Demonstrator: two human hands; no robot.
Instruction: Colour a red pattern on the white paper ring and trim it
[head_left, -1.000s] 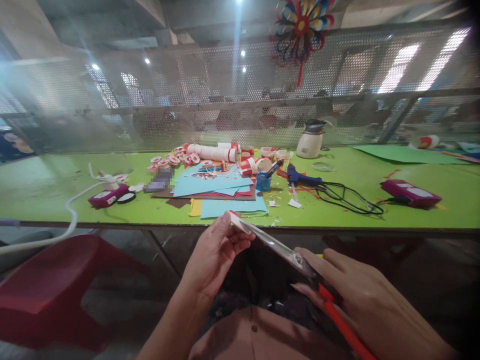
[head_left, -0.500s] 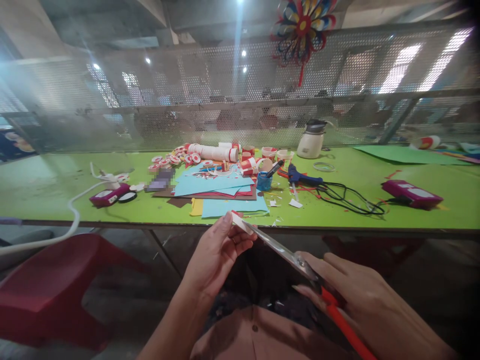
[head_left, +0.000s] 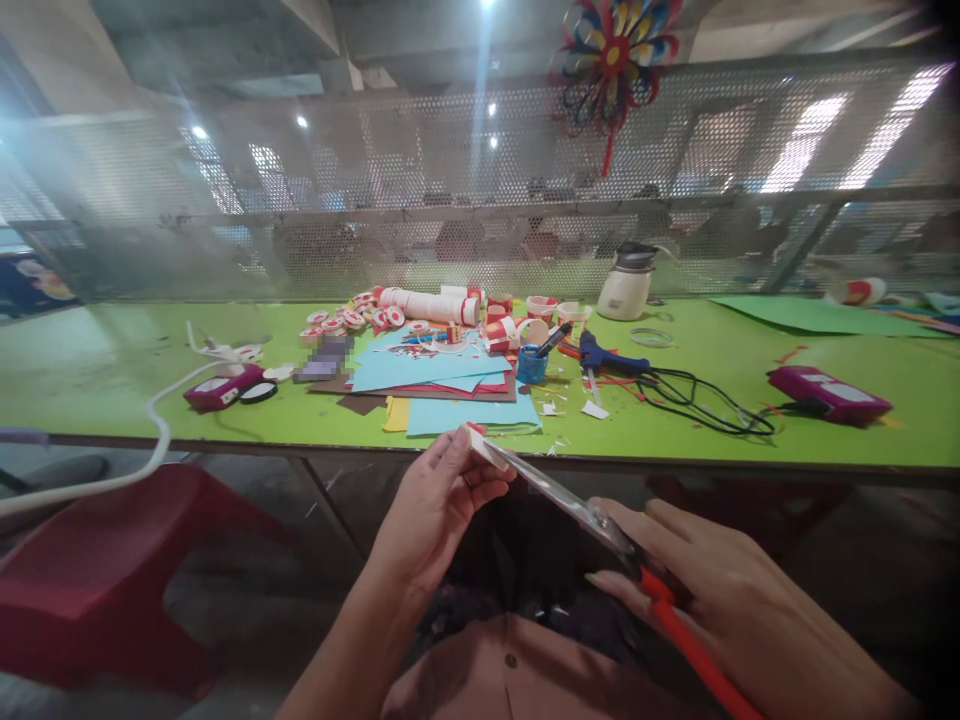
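Note:
Between thumb and fingers, my left hand (head_left: 442, 500) pinches a small white piece of paper with a red edge (head_left: 486, 450), just in front of the table. My right hand (head_left: 690, 570) is closed round the red handles of a pair of scissors (head_left: 577, 510). The blades point up and left, and their tips touch the paper piece beside my left fingertips. Blue paper sheets (head_left: 472, 415) lie on the table just beyond my left hand.
On the green table (head_left: 697, 390) are a blue glue gun (head_left: 611, 357), a blue pen pot (head_left: 532, 365), cut paper cups (head_left: 540, 308), a white kettle (head_left: 626, 290) and purple power strips (head_left: 829, 393). A red stool (head_left: 97, 570) stands at left.
The view has shifted very slightly. Both hands keep almost the same pose, with the scissor tips still at the paper piece.

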